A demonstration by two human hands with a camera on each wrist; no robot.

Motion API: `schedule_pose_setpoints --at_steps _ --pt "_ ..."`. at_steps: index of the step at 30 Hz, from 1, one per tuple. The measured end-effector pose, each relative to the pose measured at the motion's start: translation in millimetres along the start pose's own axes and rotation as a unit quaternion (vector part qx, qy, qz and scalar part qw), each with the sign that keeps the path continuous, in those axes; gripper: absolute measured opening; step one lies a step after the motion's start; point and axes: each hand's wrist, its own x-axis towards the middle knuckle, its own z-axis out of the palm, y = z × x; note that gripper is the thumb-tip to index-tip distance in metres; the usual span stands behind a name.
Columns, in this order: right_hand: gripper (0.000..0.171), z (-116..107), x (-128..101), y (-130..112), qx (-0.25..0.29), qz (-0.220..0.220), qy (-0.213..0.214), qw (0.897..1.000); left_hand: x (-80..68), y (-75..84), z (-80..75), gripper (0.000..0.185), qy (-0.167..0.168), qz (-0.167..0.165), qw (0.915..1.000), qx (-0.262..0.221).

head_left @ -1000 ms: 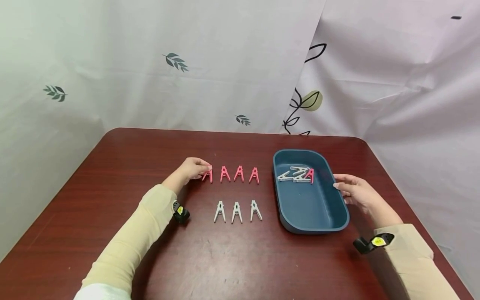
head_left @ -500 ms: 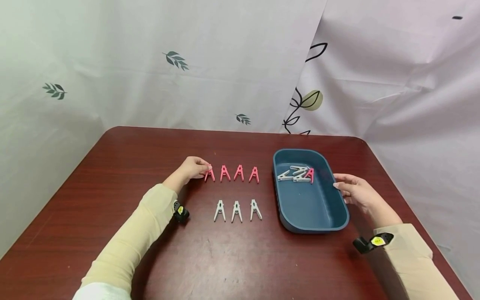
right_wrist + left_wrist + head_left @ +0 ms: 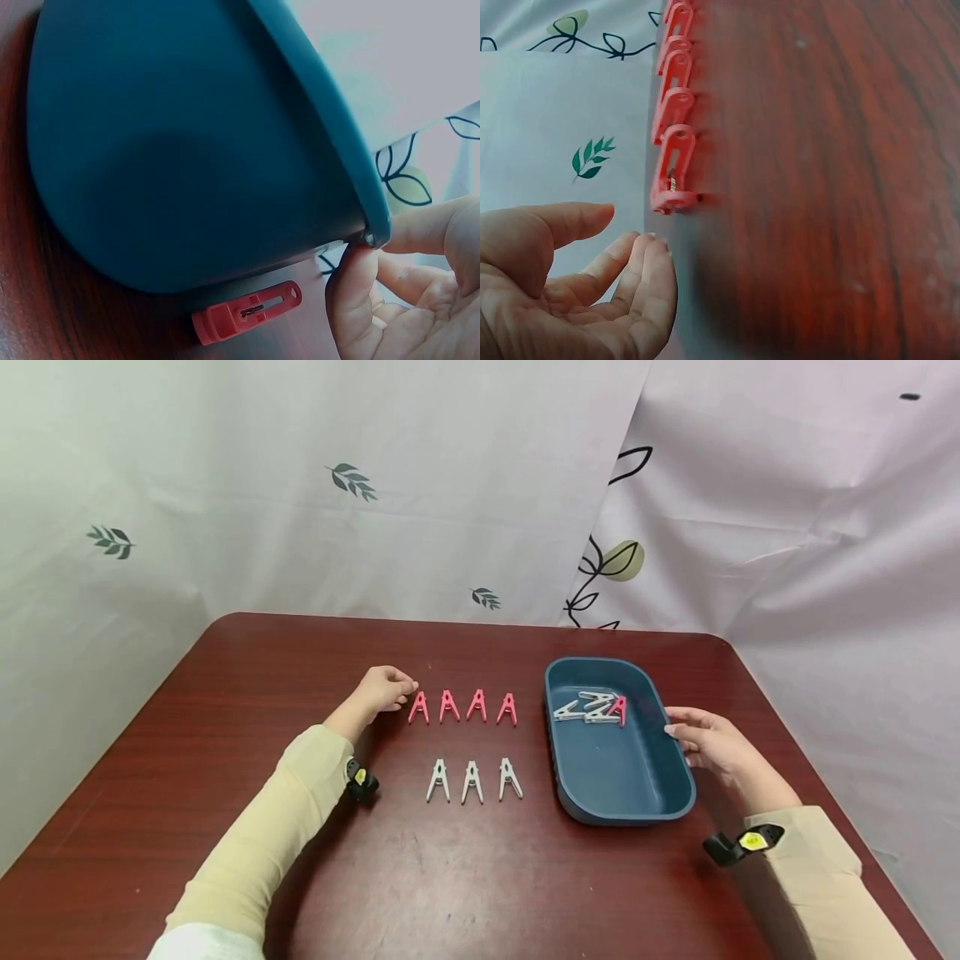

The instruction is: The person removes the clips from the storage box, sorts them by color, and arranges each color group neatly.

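Note:
My left hand (image 3: 386,687) hovers just above the leftmost pink spring clip (image 3: 418,707), its fingers relaxed. In the left wrist view, the thumb is apart from the fingers, and a gap lies between the hand and the nearest pink clip (image 3: 676,169). Several pink clips stand in a row, with three white clips (image 3: 472,782) lined up in front of them. On the right, my right hand (image 3: 708,743) pinches the rim of a blue plastic bin (image 3: 618,785) between thumb and fingers. Inside lie several white clips (image 3: 597,700) and a pink clip (image 3: 620,710).
A brown wooden table (image 3: 480,877) carries everything, and a white patterned cloth (image 3: 420,543) hangs behind it. In the right wrist view, a red clip (image 3: 247,311) shows beside the bin wall.
My left hand has let go of the leftmost pink clip, after shifting it slightly right, and has moved up and back from it. The right hand stays at the bin.

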Motion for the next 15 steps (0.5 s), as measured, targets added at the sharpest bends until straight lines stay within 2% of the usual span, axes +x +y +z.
schedule_pose_setpoints --at_steps 7,15 --pt "0.056 0 0 0 -0.009 0.0 -0.001 1.0 -4.2 16.8 2.3 0.028 0.04 0.031 0.9987 0.009" --pt "0.058 1 0 -2 -0.013 0.005 0.006 1.0 -10.2 43.2 10.5 0.028 0.046 0.072 0.9956 0.038"
